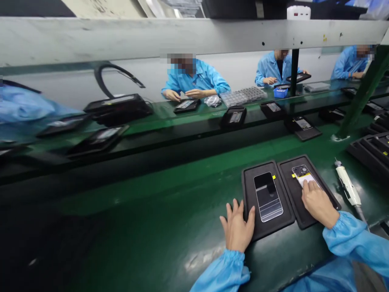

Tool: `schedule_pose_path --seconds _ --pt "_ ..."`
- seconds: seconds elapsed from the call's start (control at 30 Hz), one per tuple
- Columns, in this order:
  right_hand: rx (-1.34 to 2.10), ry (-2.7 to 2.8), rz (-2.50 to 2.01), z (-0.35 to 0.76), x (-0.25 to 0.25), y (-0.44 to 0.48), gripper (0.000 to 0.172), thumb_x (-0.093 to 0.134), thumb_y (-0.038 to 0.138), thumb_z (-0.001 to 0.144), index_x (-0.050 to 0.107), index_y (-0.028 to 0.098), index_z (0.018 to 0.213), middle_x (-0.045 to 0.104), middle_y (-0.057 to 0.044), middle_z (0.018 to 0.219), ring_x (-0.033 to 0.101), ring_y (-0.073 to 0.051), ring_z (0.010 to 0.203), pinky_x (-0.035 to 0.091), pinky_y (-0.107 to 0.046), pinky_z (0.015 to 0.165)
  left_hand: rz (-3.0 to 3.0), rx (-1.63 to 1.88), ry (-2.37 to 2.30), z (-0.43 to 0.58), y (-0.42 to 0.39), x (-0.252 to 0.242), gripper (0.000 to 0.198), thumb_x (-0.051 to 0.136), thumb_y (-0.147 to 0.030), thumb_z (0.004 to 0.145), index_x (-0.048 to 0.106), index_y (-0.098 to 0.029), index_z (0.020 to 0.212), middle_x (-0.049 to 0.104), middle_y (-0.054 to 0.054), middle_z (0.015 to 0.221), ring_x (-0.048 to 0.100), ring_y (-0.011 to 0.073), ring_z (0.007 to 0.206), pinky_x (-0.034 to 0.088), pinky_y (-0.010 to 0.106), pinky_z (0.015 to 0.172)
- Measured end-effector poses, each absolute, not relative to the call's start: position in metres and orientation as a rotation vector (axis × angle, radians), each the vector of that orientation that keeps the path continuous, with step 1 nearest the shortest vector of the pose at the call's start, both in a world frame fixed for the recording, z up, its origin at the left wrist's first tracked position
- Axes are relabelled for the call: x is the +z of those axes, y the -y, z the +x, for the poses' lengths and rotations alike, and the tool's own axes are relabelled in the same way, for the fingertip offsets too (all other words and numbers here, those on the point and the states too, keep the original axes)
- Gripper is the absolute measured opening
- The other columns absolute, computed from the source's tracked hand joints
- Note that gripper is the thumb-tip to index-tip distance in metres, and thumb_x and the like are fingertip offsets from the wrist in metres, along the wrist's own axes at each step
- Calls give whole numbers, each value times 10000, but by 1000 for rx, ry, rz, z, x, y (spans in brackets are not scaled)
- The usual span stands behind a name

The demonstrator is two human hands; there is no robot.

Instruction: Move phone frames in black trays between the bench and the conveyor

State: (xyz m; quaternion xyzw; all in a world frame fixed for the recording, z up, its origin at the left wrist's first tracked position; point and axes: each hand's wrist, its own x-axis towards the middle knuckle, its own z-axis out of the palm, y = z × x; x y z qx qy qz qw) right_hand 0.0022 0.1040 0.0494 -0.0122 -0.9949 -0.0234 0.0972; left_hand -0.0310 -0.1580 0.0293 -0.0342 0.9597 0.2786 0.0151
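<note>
My left hand (237, 227) lies flat, fingers spread, gripping nothing, on the near left corner of the black rectangular foam tray (252, 190) holding a glossy dark phone (268, 196). My right hand (317, 202) presses loosely curled fingertips onto the open-backed phone (304, 175) in the neighbouring black tray (330, 194), covering its lower half. A white electric screwdriver (348, 188) lies just right.
</note>
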Motion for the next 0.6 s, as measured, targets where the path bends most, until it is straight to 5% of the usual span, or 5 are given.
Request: schedule_pose_path --seconds 0.2,0.3,0.37,0.47,0.6 --pt "899 2635 -263 -5 57 -149 439 320 270 919 535 83 1253 694 -99 770 652 -205 600 555 -311 579 -203 1462 -2878 -32 161 23 461 438 -335 857 613 -73 1193 610 213 1289 424 372 1338 296 613 1129" --pt "1011 2443 -291 2 42 -157 482 372 396 920 562 79 1230 674 -184 1108 665 -275 1011 554 -451 886 -417 2018 -2495 -30 169 34 499 522 -346 815 563 -77 1233 660 210 1215 619 319 1149 483 494 1030" --pt "875 2403 -322 11 30 -159 530 411 489 917 589 95 1225 563 -198 1310 490 -330 1281 370 -581 1085 -488 2209 -2358 -29 170 45 497 577 -336 784 569 -95 1219 652 190 1240 622 294 1150 492 449 1031" --pt "906 2448 -430 23 19 -164 654 424 625 891 620 86 1207 566 -214 1298 442 -367 1315 249 -630 1137 -416 2315 -2333 -28 152 58 467 628 -336 756 605 -124 1172 668 160 1224 619 282 1154 502 426 1020" --pt "1428 2355 -598 26 19 -179 689 439 705 862 653 122 1159 617 -174 1243 515 -345 1254 347 -576 1112 -199 2386 -2200 -25 82 55 447 586 -347 787 587 -122 1173 685 161 1172 656 261 1073 552 403 933"
